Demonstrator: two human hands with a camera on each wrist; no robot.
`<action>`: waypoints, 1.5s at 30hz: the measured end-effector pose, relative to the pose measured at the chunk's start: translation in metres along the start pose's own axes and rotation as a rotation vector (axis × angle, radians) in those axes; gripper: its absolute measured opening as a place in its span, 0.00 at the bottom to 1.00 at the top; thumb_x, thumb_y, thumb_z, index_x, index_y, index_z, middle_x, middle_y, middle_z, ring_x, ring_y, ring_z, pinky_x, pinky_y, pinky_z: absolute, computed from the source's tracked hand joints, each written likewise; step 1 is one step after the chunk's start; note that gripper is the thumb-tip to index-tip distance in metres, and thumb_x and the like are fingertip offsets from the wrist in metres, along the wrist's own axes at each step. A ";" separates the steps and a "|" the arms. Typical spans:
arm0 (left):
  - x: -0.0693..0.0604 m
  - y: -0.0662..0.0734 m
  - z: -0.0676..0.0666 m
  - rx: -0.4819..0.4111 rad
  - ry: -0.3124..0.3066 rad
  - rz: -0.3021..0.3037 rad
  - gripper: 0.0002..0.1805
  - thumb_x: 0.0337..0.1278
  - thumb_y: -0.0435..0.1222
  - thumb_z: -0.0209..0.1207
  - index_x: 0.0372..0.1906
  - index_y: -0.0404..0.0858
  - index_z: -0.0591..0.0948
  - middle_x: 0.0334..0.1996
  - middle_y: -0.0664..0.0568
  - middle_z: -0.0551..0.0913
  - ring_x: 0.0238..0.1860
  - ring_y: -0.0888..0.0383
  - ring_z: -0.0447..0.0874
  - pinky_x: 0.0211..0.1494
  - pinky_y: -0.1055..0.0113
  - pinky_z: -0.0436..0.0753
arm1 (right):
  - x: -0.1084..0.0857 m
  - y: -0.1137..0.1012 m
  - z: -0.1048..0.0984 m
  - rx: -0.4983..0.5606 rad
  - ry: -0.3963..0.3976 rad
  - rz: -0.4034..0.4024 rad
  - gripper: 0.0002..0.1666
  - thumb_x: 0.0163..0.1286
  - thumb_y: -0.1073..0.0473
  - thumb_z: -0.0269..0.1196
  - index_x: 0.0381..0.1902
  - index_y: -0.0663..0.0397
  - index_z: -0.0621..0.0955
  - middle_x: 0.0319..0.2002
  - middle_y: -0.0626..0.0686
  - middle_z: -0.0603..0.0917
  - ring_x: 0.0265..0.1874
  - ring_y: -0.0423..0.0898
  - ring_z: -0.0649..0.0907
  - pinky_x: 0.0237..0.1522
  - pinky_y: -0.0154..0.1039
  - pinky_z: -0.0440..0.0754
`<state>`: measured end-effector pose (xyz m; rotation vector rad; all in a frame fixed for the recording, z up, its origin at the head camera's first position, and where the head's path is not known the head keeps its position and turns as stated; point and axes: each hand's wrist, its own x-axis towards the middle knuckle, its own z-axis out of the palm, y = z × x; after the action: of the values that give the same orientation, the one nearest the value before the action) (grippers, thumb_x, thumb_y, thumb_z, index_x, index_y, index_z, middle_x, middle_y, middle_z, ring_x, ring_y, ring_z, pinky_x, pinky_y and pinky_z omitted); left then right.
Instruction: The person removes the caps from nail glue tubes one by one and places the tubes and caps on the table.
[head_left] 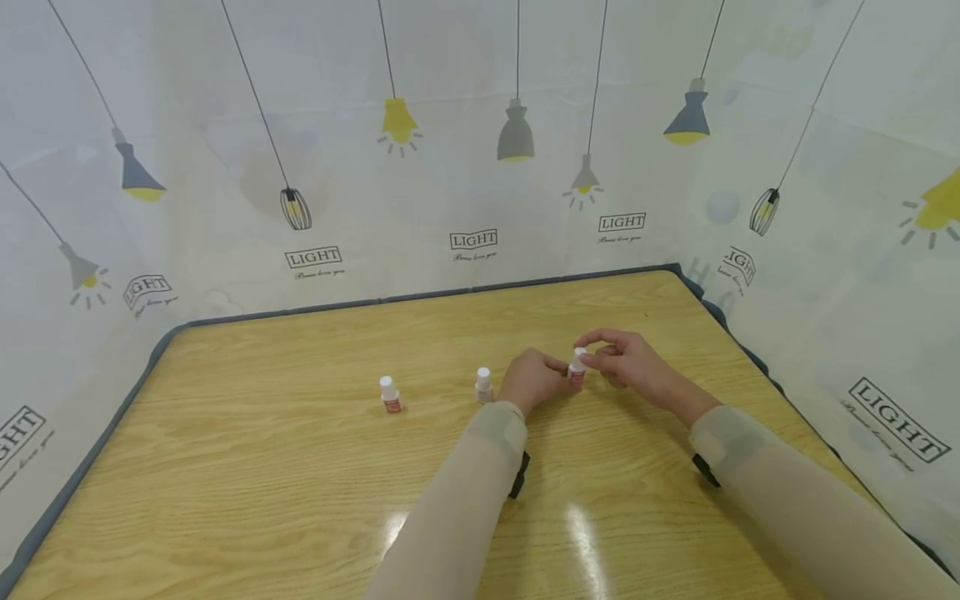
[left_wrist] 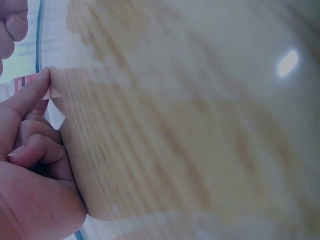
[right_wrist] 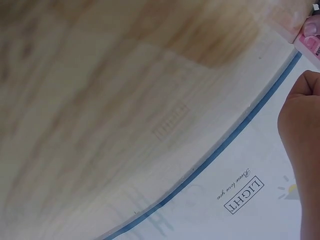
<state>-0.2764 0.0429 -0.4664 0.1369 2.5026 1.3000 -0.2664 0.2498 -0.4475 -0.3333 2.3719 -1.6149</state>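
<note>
A small white-capped bottle with a red and white label (head_left: 577, 377) stands on the table between the two hands. My left hand (head_left: 534, 380) pinches its lower part from the left. From the right, my right hand (head_left: 632, 365) has thumb and index finger around the white cap. In the left wrist view, the left thumb and fingers hold the labelled bottle (left_wrist: 21, 82) close to the tabletop. Only a corner of the pink label (right_wrist: 312, 45) shows in the right wrist view, above the right hand (right_wrist: 302, 112); its fingertips are out of that frame.
Another white-capped bottle (head_left: 483, 385) stands just left of the left hand, partly behind the sleeve. Farther left is a third bottle with a red label (head_left: 391, 395). The wooden table (head_left: 247, 467) meets a lamp-patterned sheet (head_left: 420, 192) along its back and sides.
</note>
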 end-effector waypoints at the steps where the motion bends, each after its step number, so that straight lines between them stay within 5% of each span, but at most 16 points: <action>1: 0.001 0.000 0.000 0.000 0.000 -0.003 0.16 0.57 0.49 0.78 0.49 0.51 0.94 0.56 0.58 0.91 0.65 0.53 0.84 0.71 0.53 0.80 | 0.000 0.000 0.000 0.002 0.000 0.003 0.26 0.81 0.51 0.63 0.68 0.60 0.76 0.15 0.42 0.66 0.14 0.40 0.61 0.21 0.35 0.63; 11: 0.001 0.000 0.000 -0.002 0.002 0.000 0.16 0.57 0.50 0.78 0.49 0.52 0.94 0.56 0.58 0.91 0.65 0.53 0.84 0.71 0.53 0.80 | 0.002 -0.002 0.001 -0.044 0.006 0.066 0.28 0.76 0.43 0.68 0.62 0.53 0.76 0.16 0.43 0.66 0.15 0.41 0.61 0.22 0.37 0.63; 32: -0.002 0.001 -0.001 -0.002 -0.003 0.006 0.17 0.57 0.49 0.77 0.50 0.50 0.94 0.57 0.57 0.91 0.66 0.52 0.84 0.71 0.52 0.80 | -0.001 0.001 0.001 -0.035 -0.021 -0.022 0.24 0.84 0.52 0.60 0.69 0.60 0.76 0.16 0.43 0.66 0.14 0.40 0.61 0.21 0.36 0.64; 45: -0.002 0.001 -0.002 -0.004 -0.001 0.010 0.17 0.57 0.49 0.77 0.50 0.50 0.94 0.55 0.58 0.92 0.65 0.52 0.84 0.69 0.53 0.81 | 0.002 0.002 0.001 -0.038 0.008 0.007 0.25 0.78 0.46 0.66 0.63 0.55 0.78 0.16 0.44 0.65 0.14 0.41 0.62 0.21 0.38 0.63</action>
<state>-0.2747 0.0420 -0.4638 0.1501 2.5012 1.3086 -0.2684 0.2486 -0.4499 -0.3258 2.4093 -1.5719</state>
